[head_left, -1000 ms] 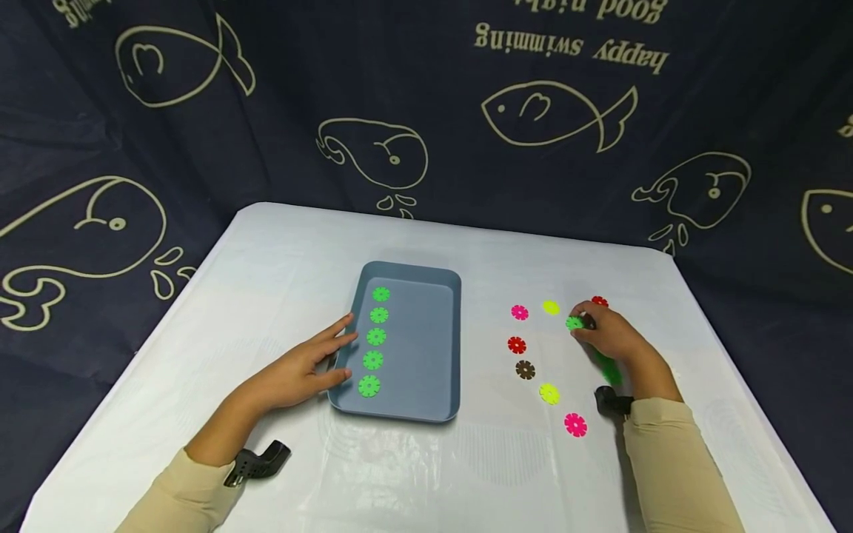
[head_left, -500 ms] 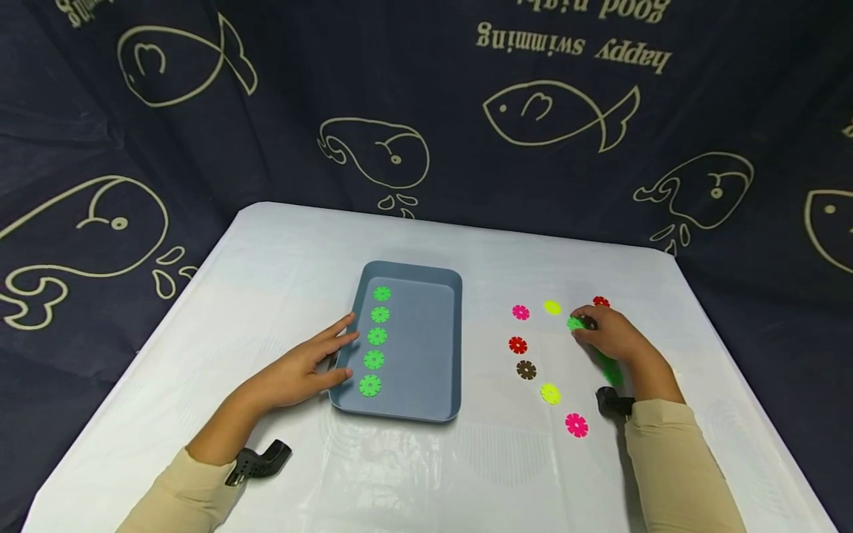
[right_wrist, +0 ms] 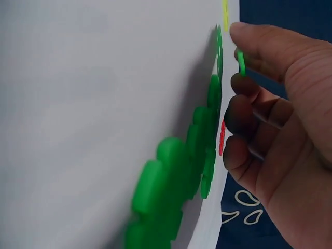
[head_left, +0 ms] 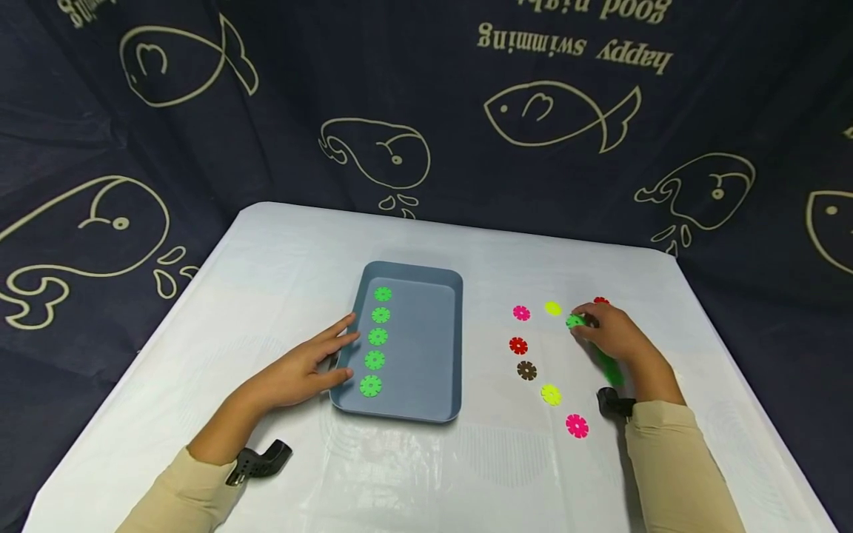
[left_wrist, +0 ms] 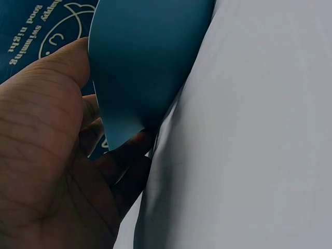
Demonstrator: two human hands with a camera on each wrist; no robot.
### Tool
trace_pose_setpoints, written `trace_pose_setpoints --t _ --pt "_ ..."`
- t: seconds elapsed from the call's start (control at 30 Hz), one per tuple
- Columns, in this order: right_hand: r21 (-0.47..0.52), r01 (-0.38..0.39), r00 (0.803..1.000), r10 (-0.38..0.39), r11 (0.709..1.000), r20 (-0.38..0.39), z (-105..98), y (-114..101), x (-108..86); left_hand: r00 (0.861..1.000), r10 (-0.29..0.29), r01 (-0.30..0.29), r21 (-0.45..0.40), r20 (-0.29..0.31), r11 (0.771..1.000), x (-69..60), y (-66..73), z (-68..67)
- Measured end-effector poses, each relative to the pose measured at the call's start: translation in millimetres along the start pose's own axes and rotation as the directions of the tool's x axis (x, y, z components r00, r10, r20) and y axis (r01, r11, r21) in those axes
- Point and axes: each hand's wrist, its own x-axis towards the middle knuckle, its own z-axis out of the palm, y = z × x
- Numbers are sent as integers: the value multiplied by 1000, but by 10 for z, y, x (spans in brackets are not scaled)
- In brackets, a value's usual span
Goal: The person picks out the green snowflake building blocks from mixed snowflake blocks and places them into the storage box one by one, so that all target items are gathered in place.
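A blue-grey tray [head_left: 420, 348] holds a column of several green notched discs [head_left: 378, 337] along its left side. My left hand [head_left: 300, 370] rests at the tray's left rim, fingers spread and relaxed; in the left wrist view the thumb [left_wrist: 78, 59] touches the rim and other fingers lie against the outer wall. Over at the right, my right hand [head_left: 609, 332] pinches a green notched disc [right_wrist: 241, 62] between thumb and index finger, just above the table. Under that hand, more green discs [right_wrist: 161, 187] lie close together, partly hidden from the head view by hand and wrist.
Between tray and right hand lie loose discs: pink [head_left: 521, 313], yellow [head_left: 553, 308], red [head_left: 518, 346], brown [head_left: 526, 370], and nearer ones in yellow [head_left: 551, 394] and pink [head_left: 577, 426]. Another red disc [head_left: 602, 300] shows behind the right hand. A dark patterned curtain [head_left: 426, 96] hangs behind the white table [head_left: 280, 244].
The green disc in my right fingers has risen and tilted very slightly, and the hand now covers a little more of the far red disc. My left hand stays at the tray rim.
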Motion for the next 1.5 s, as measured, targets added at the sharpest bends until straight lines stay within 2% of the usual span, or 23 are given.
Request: trace_pose_setpoints --t 0.17,0.47,0.9,1.5 --pt "7 -3 1000 3 1000 -14 -9 -42 20 1000 -1 1 0 1 1000 -1 -2 3" --pt "17 40 998 -39 999 -44 -30 -119 79 1000 -5 5 4 0 1000 1 -4 4" --pt "63 24 998 -21 998 -61 -21 -231 164 1000 -13 13 -1 3 1000 4 2 5" --pt "95 102 990 -91 990 -108 -6 -431 232 1000 -6 6 -3 0 1000 11 -8 12"
